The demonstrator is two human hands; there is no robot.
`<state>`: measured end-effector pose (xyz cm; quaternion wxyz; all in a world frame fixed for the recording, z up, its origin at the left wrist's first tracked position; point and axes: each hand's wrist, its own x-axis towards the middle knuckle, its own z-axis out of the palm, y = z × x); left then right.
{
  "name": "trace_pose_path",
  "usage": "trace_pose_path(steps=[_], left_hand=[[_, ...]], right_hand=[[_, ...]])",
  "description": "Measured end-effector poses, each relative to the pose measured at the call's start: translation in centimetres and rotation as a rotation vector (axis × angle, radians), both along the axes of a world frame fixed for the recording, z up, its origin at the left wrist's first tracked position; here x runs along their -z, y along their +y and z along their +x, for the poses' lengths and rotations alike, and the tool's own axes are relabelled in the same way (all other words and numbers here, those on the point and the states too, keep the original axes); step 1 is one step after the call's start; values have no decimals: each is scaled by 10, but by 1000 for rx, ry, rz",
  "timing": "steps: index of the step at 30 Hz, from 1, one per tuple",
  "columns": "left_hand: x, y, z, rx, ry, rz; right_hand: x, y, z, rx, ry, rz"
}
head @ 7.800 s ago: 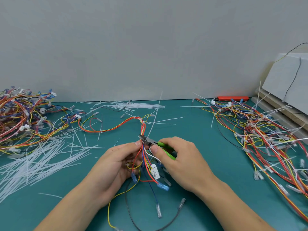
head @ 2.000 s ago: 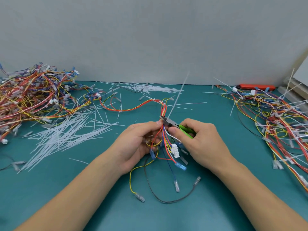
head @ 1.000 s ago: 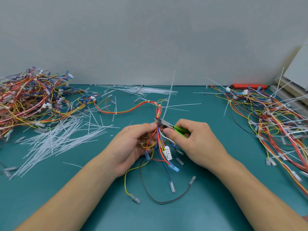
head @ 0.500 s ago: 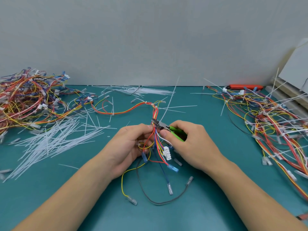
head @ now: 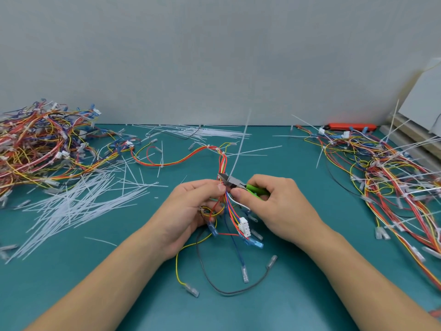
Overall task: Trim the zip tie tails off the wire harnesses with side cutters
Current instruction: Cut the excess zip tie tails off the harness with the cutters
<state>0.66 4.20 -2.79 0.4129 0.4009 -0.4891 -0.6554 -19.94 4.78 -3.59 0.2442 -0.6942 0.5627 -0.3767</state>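
A wire harness [head: 191, 156] of red, orange, yellow and blue leads lies across the middle of the teal mat, with a white connector [head: 245, 227] at its near end. My left hand [head: 188, 213] grips the bundle just below a zip tie. A long white zip tie tail [head: 241, 145] stands up from that spot toward the wall. My right hand [head: 274, 206] holds the green-handled side cutters [head: 238, 183], whose metal jaws sit at the base of the tail, beside my left fingertips.
A heap of harnesses [head: 40, 144] fills the far left, with cut white tails [head: 78, 199] strewn in front of it. Another heap of harnesses [head: 393, 177], tails sticking out, covers the right. An orange tool [head: 350, 126] lies by the wall. Boards [head: 420, 111] lean at the far right.
Hands, cutters and harness keep the same hold throughout; the upright tail has swayed a little. Only the view has shifted slightly.
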Motion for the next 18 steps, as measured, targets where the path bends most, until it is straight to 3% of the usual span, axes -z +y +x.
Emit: trace_pose_path(steps=[18], left_hand=[[-5,2,0,9,14,24]], right_hand=[[4,1,5,19,47,-51]])
